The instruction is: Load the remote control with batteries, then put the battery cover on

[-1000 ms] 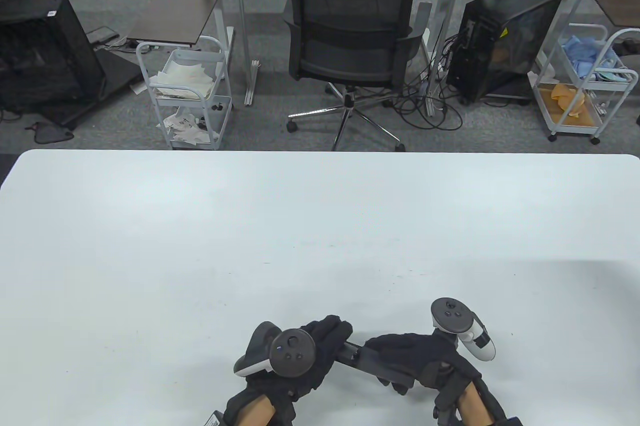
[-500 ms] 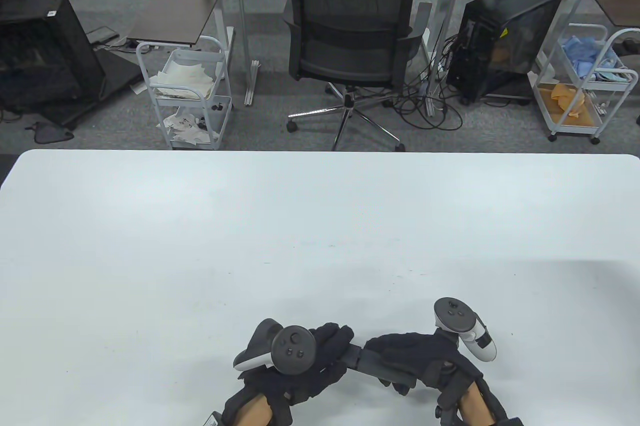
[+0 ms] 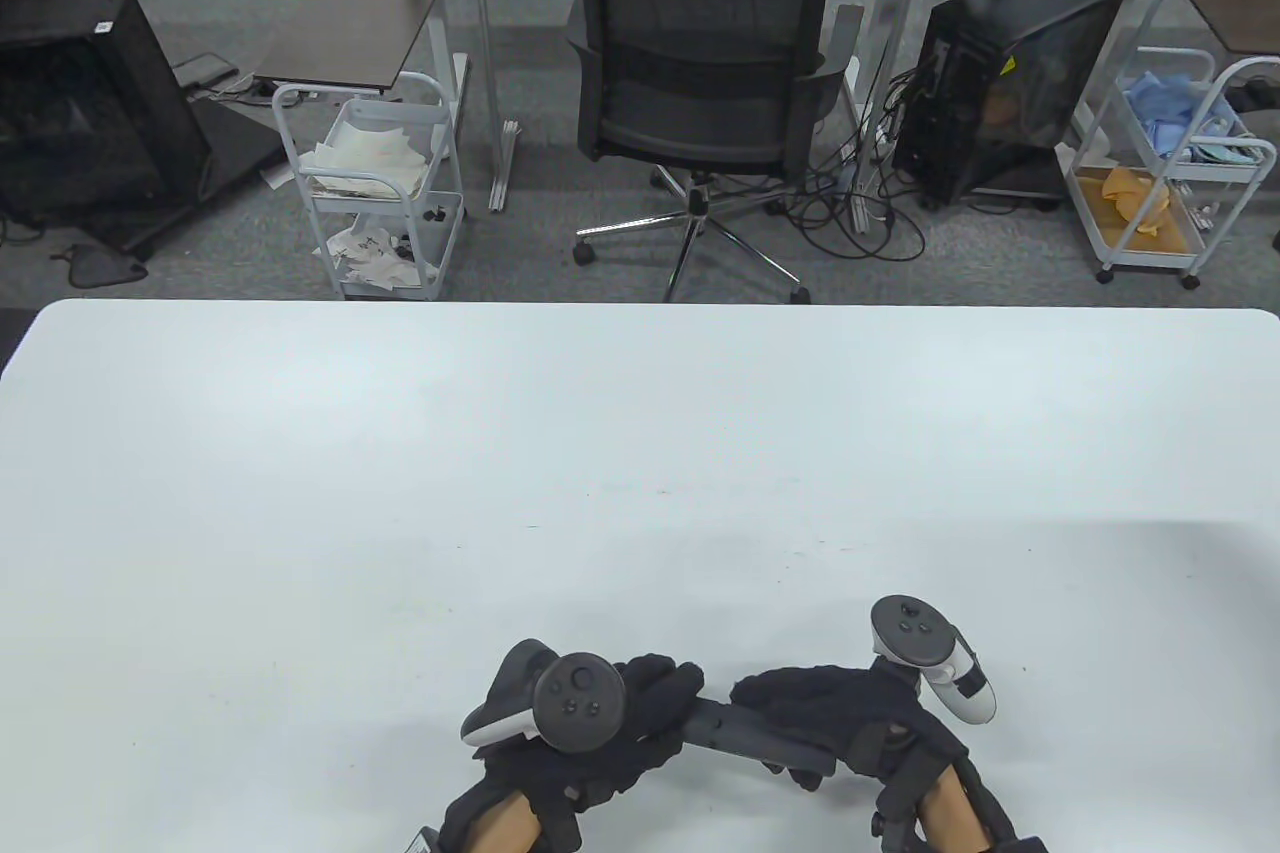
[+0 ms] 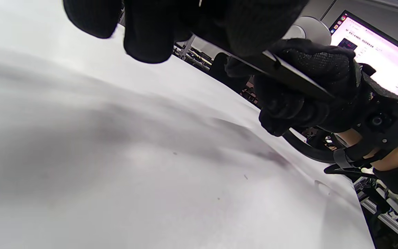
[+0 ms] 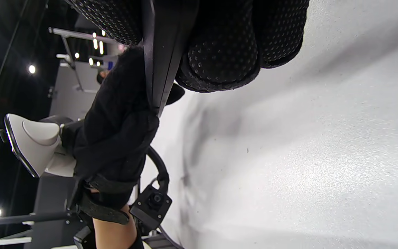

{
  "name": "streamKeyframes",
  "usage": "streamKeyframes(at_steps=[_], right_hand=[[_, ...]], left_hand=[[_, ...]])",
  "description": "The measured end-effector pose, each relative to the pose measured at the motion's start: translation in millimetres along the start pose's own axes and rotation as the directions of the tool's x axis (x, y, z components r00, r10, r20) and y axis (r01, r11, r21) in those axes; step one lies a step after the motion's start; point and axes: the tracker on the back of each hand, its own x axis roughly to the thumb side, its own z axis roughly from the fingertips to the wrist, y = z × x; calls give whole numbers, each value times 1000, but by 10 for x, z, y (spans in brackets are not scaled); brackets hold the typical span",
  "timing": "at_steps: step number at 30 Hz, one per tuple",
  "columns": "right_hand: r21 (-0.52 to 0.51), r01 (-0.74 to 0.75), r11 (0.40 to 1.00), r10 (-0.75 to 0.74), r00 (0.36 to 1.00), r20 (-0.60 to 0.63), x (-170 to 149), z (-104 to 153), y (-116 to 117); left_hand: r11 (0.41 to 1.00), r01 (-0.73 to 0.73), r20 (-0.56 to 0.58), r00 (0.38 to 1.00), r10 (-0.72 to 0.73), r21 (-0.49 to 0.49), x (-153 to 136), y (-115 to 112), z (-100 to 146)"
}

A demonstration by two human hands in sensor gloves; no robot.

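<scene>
Honestly, both hands gripped the remote control (image 3: 735, 731) just above the table's (image 3: 640, 453) near edge, left hand (image 3: 620, 723) and right hand (image 3: 840, 708) closed round opposite ends. No loose batteries or cover showed, so I judged fitting nearly done.

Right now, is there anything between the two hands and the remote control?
No. Both the left hand and the right hand already grip the remote control, one at each end; nothing visible lies between.

Bare table (image 3: 640, 453) beyond both hands (image 3: 640, 723)
</scene>
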Motion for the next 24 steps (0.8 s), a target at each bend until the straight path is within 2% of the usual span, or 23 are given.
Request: streamKeyframes(at_steps=[6, 8, 10, 13, 17, 19, 24], right_hand=[[-6, 6, 1000, -6, 1000, 7, 3, 5, -3], [-9, 16, 1000, -16, 1000, 11, 13, -8, 14], [-17, 18, 1000, -18, 1000, 6, 5, -16, 13], [-6, 54, 999, -54, 999, 6, -30, -12, -2], [1, 26, 1000, -26, 1000, -4, -24, -24, 9], [17, 24, 1000, -23, 1000, -18, -20, -43, 35], [-16, -121, 993, 120, 991, -63, 48, -45, 86]], left_hand=[[999, -33, 38, 999, 33, 6, -10, -11, -4], [999, -21, 79, 997, 18, 39, 56, -29, -38], [998, 37, 68, 997, -41, 58, 95, -35, -48], [998, -18, 96, 995, 13, 55, 88, -58, -72], [999, 18, 75, 997, -21, 42, 95, -72, -82], [997, 77, 35, 996, -77, -6, 109, -97, -102], [987, 153, -20, 988, -154, -48, 90, -112, -119]])
